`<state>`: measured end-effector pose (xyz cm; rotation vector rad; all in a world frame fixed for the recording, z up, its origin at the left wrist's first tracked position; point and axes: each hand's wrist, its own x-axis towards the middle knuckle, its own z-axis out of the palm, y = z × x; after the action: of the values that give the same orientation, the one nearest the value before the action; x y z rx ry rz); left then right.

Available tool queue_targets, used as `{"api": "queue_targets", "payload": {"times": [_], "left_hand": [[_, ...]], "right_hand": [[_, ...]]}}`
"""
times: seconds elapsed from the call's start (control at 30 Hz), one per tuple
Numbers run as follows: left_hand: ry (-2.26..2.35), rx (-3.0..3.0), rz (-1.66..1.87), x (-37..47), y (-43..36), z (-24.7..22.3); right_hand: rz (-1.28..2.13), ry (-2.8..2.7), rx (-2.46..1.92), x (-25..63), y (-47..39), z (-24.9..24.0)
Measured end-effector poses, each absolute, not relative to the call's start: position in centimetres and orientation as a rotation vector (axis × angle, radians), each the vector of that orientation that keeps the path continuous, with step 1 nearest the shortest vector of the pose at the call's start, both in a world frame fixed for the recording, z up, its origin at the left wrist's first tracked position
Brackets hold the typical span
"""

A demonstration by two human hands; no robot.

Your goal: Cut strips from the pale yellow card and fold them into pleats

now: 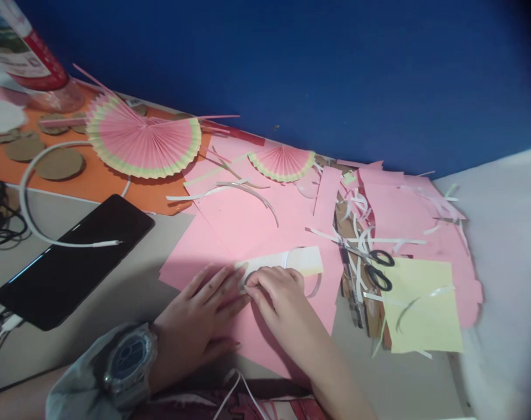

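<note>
My left hand [199, 318], with a watch at its wrist, lies flat with fingers stretched over pink paper [265, 332]. Its fingertips press the left end of a short whitish paper strip [307, 259], pale yellow along its lower edge. At that same end, the thumb and forefinger of my right hand [276, 297] are pinched together; the exact bit between them is partly hidden. A thin curled strip [314, 284] loops out beside the right hand. Black-handled scissors [380, 279] lie to the right, by a yellow paper square [423, 309].
Two pleated pink fans with yellow-green rims, one large [145, 143] and one small [283, 162], stand along the blue wall [292, 70]. A black phone [75, 262], white cable [27, 204], cardboard discs [59, 163] and a bottle [33, 55] are at left. Paper scraps [357, 233] litter the right.
</note>
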<state>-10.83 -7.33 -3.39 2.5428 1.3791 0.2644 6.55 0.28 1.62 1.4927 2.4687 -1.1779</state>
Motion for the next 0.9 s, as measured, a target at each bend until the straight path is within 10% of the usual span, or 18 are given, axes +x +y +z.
{"api": "queue_targets", "payload": {"times": [0.9], "left_hand": [[1.396,2.612,0.175,-12.0,-8.4,-2.8]], "right_hand": [[-0.932,2.489,1.559,5.6,-0.3,1.5]]}}
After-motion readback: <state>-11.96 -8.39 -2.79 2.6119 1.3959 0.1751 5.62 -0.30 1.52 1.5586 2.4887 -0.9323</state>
